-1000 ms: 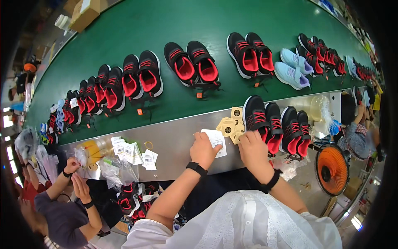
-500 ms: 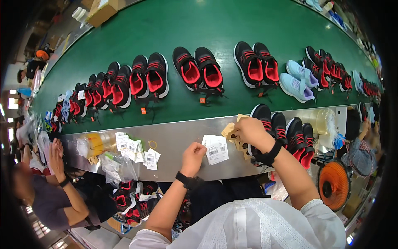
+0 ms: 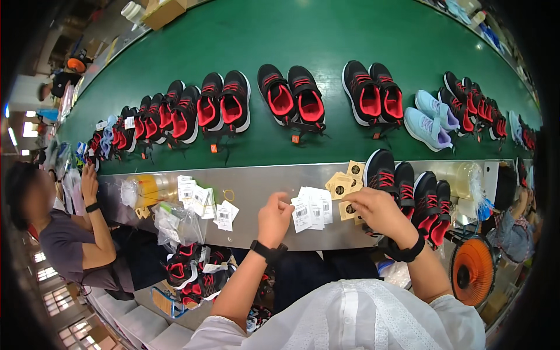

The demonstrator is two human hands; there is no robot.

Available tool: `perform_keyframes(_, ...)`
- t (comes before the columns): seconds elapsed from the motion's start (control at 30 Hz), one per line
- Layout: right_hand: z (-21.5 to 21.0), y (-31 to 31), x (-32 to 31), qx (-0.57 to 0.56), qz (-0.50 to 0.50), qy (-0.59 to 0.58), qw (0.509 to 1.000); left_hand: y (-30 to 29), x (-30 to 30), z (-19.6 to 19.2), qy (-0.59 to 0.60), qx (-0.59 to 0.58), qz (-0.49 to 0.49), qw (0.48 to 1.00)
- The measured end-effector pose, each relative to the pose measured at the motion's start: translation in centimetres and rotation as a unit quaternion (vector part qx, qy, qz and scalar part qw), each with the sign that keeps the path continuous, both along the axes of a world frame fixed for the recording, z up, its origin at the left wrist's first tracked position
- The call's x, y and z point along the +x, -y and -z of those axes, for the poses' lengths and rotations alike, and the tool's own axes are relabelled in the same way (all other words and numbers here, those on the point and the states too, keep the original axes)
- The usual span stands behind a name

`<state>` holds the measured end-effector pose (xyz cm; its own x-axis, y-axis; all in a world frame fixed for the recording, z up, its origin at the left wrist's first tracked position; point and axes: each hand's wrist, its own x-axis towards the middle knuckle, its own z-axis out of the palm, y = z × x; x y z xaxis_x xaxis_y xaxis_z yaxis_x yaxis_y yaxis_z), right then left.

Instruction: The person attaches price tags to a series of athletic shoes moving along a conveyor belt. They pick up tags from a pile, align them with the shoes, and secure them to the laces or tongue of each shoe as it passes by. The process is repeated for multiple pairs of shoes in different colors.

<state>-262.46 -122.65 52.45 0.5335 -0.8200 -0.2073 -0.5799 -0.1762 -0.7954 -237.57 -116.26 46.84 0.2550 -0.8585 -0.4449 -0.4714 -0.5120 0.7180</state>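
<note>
My left hand is closed, its fingers curled beside the left edge of a fanned stack of white barcode tags. Whether anything is pinched in it is hidden. My right hand has its fingers stretched out and slightly apart, over the lower edge of several small tan cards with dark round prints. Both lots lie on the metal ledge. Two pairs of black shoes with red laces stand right by the cards, just beyond my right hand.
On the green table runs a row of black-and-red shoes, with a light blue pair at right. More white tags and a plastic bag lie left on the ledge. An orange fan stands lower right; a co-worker is at left.
The view has shifted slightly. My right hand has drawn back from the upper tan cards, which now lie uncovered and spread. The white tags are fanned wider. The co-worker's hands have moved up.
</note>
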Motion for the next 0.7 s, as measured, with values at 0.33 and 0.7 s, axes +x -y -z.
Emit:
perform_keyframes(0.33,-2.6,1.3,-0.4,0.117,-0.032,0.122,0.985,1.3,-6.9,-9.0,-0.18,-0.107,0.122,0.97)
perform_keyframes(0.7,-5.1,-1.0,-5.0,0.05,0.15,0.135,0.978,2.8,-12.8,-9.6,-0.229,-0.078,0.074,0.967)
